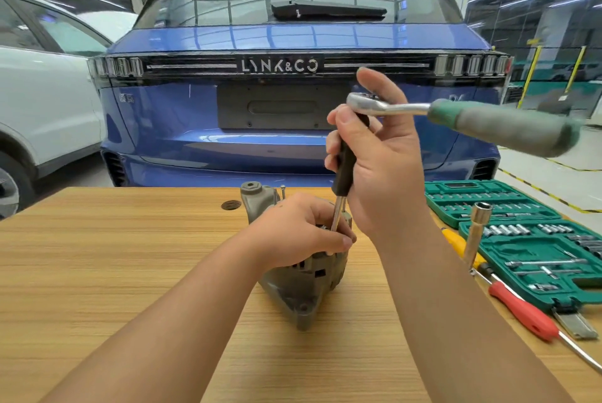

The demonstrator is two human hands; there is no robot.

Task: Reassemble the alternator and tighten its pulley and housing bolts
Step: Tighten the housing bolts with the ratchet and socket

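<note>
Alternator (pixel 306 275): lay mid-table (pixel 130 272), grey housing | left hand (pixel 303 233): curled over its top, fingers around the extension shaft (pixel 337 215) | right hand (pixel 381 158): gripped the black extension handle (pixel 347 165), ratchet (pixel 456 116) on top, green grip pointing right | socket set (pixel 534 239): open, right of alternator | red screwdriver (pixel 521 311): beside the case.

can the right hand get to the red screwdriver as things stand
Probably not right away: the right hand grips the ratchet extension. The red screwdriver lies unobstructed on the table.
</note>
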